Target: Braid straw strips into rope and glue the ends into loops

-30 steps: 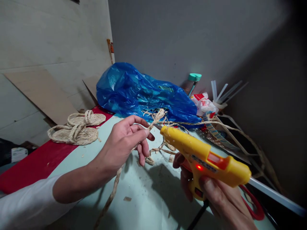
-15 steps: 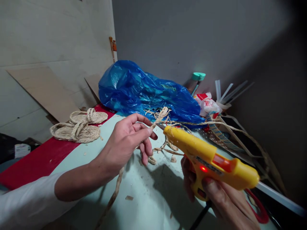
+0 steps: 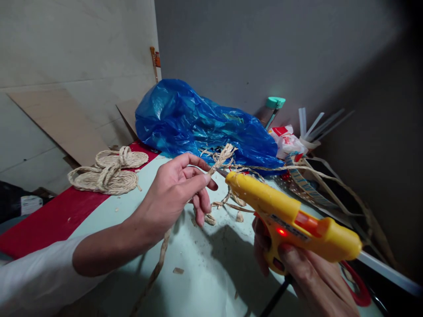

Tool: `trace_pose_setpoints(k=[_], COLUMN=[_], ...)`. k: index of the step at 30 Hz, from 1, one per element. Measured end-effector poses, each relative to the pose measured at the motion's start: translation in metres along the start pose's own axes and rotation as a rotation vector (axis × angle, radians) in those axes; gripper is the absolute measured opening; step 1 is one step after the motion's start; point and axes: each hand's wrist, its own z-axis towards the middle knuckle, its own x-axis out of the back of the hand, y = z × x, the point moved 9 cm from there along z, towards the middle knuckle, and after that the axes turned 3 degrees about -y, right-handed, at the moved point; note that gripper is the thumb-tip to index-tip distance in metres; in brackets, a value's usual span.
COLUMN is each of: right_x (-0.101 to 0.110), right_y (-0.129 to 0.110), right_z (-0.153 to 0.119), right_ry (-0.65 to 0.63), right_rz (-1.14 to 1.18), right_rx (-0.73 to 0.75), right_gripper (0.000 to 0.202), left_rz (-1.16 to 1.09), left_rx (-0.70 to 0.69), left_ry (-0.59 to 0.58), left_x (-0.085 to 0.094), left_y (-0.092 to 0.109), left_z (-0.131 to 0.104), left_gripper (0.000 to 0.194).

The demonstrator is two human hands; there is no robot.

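Between thumb and fingers, my left hand (image 3: 180, 189) pinches a twisted straw-coloured cord (image 3: 225, 154) close to its frayed end, which points up and away. The rest of that cord seems to hang below the hand toward the front of the table. My right hand (image 3: 307, 273) is wrapped round the handle of a yellow hot glue gun (image 3: 280, 207) with a red light lit on its side. Its nozzle points left and touches or nearly touches the cord just beyond my left fingertips. On the left lie two coiled sandal-shaped pieces of braided cord (image 3: 112, 178).
A blue plastic bag (image 3: 198, 119) lies along the back wall. At the right stand a green-lidded bottle (image 3: 276, 103) and a cup of glue sticks (image 3: 309, 141). Red-handled scissors (image 3: 358, 286) lie near the right edge. Cord scraps dot the pale tabletop (image 3: 185, 255).
The hands hold nearly the same pose. The glue gun has shifted very slightly to the right in view, its nozzle still at the cord.
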Motion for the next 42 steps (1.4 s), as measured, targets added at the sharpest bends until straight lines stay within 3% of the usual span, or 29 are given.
trace_pose_setpoints(k=[10, 27, 36, 42], right_x=[-0.001, 0.004, 0.012, 0.011], right_y=[0.001, 0.008, -0.011, -0.007], right_z=[0.001, 0.006, 0.008, -0.001], right_ry=[-0.004, 0.027, 0.072, 0.007], right_rz=[-0.001, -0.006, -0.085, -0.119], right_rx=[-0.046, -0.077, 0.051, 0.172], right_gripper=[0.030, 0.041, 0.043, 0.021], left_rz=[0.014, 0.033, -0.035, -0.099], left_rx=[-0.001, 0.015, 0.086, 0.101], left_ry=[0.028, 0.004, -0.050, -0.019], left_x=[0.001, -0.001, -0.003, -0.002], left_y=[0.002, -0.004, -0.013, -0.011], left_z=[-0.002, -0.003, 0.002, 0.004], left_gripper=[0.013, 0.017, 0.015, 0.014])
